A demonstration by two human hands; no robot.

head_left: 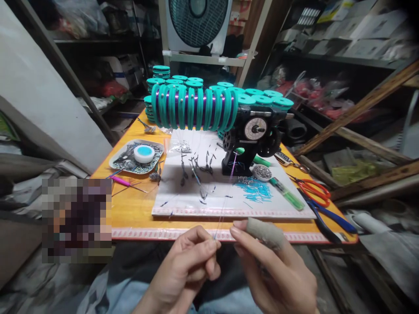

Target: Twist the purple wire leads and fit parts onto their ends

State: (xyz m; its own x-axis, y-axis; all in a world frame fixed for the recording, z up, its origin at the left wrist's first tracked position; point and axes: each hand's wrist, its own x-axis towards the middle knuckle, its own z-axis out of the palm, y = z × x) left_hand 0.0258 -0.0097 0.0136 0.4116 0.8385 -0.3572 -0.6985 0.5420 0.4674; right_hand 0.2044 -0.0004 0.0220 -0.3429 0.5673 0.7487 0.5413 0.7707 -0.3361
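Note:
My left hand (190, 266) is closed in a pinch on a thin purple line (229, 185) just in front of the table's near edge. That line runs up to a black winding machine (252, 139) carrying a row of teal spools (193, 107). My right hand (275, 270) sits beside the left, its fingers curled and one finger wrapped in grey tape, fingertips close to the same line. A white mat (229, 205) on the orange table (131, 213) holds small black swivels (196, 168) and a heap of blue tubes (255, 189).
A patterned tray (135, 159) with a white and blue reel stands at the left. Orange-handled scissors (316, 189), blue pliers (330, 218) and a green lighter (288, 194) lie at the right. Stacked teal spools (255, 98) and a fan (198, 22) stand behind. Wooden beams lean at the right.

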